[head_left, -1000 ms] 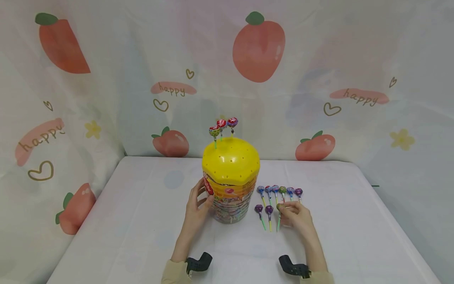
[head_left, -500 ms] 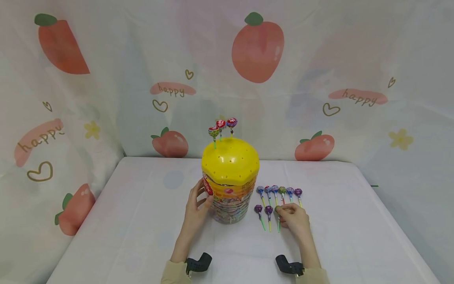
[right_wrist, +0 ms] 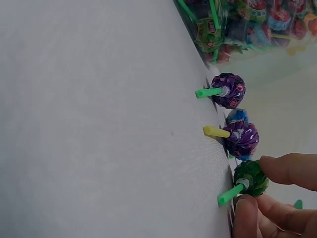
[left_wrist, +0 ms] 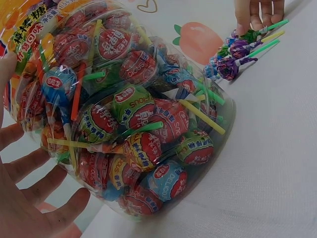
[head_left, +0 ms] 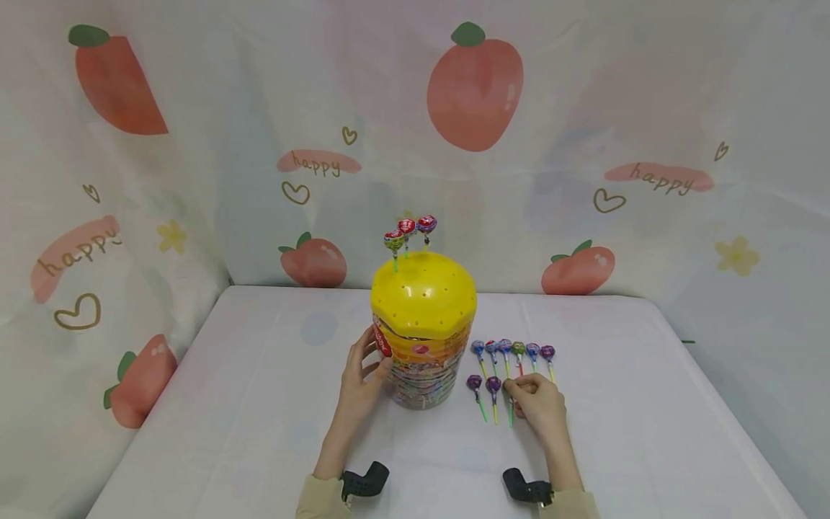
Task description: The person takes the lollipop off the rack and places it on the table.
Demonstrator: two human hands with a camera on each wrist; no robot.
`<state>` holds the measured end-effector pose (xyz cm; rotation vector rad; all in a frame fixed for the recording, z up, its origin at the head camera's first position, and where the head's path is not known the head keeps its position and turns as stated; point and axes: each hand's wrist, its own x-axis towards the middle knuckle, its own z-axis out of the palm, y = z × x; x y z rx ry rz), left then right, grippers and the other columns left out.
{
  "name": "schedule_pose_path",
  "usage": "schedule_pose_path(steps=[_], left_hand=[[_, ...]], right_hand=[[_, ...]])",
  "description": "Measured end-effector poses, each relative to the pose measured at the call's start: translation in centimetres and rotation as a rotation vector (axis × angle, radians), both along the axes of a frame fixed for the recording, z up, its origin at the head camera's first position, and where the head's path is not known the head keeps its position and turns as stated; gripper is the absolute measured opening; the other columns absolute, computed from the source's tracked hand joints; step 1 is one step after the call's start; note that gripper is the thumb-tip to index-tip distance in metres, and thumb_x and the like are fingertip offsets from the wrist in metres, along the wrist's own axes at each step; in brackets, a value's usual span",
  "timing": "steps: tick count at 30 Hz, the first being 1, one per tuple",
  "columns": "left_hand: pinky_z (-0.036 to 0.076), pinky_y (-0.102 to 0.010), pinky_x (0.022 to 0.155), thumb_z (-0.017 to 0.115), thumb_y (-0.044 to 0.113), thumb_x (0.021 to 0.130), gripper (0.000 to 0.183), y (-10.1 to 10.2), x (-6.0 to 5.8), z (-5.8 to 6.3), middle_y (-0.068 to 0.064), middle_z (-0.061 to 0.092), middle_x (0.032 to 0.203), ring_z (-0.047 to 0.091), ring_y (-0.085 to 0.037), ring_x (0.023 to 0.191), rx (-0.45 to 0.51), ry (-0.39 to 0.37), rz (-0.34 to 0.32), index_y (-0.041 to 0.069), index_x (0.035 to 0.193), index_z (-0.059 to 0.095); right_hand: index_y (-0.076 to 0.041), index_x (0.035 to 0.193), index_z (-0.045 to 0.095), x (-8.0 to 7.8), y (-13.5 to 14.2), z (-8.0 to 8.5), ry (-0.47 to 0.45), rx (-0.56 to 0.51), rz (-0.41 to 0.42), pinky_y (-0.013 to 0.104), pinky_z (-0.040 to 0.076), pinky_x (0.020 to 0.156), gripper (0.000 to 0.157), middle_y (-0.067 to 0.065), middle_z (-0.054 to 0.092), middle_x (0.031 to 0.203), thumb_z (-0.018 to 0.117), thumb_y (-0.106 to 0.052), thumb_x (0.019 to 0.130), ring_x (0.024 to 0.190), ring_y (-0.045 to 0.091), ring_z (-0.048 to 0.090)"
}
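A clear jar full of wrapped lollipops stands mid-table under a yellow lid dotted with small holes. My left hand rests against the jar's left side; in the left wrist view its fingers are spread along the plastic. On the right, my right hand pinches the wrapped head of a green lollipop between thumb and fingers, its green stick pointing toward me. Two purple lollipops, one on a green stick and one on a yellow stick, lie just left of it.
Behind the right hand lies a row of several lollipops, mostly blue and purple. Three lollipops stand upright in the lid's far-left holes. A white cloth covers the table, and a fruit-printed curtain hangs behind.
My right hand has shifted slightly left and toward me, still holding the green lollipop, whose stick has turned a little. My left hand and the jar have stayed in place.
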<state>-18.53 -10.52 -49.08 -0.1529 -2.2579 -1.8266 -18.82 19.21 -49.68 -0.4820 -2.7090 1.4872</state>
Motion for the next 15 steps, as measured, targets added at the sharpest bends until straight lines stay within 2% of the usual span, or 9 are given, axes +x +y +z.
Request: schedule_pose_path(steps=[8,15], left_hand=[[0.044,-0.053,0.105,0.062,0.036,0.092,0.065,0.0,0.1,0.1,-0.005,0.041,0.148,0.041,-0.029,0.135,-0.007,-0.002,0.007,0.032,0.149,0.03],[0.044,-0.053,0.105,0.062,0.037,0.092,0.066,0.1,0.1,0.1,-0.004,0.04,0.148,0.041,-0.029,0.135,-0.004,-0.013,0.008,0.033,0.149,0.03]], right_hand=[[0.005,0.105,0.061,0.3,0.3,0.3,-0.005,-0.007,0.002,0.021,0.054,0.051,0.033,0.006,0.069,0.075,0.068,-0.022,0.087,0.053,0.007,0.062],[0.0,0.108,0.065,0.6,0.5,1.6,0.032,0.102,0.002,0.021,0.044,0.057,0.035,0.01,0.07,0.087,0.07,-0.025,0.085,0.057,0.005,0.06]])
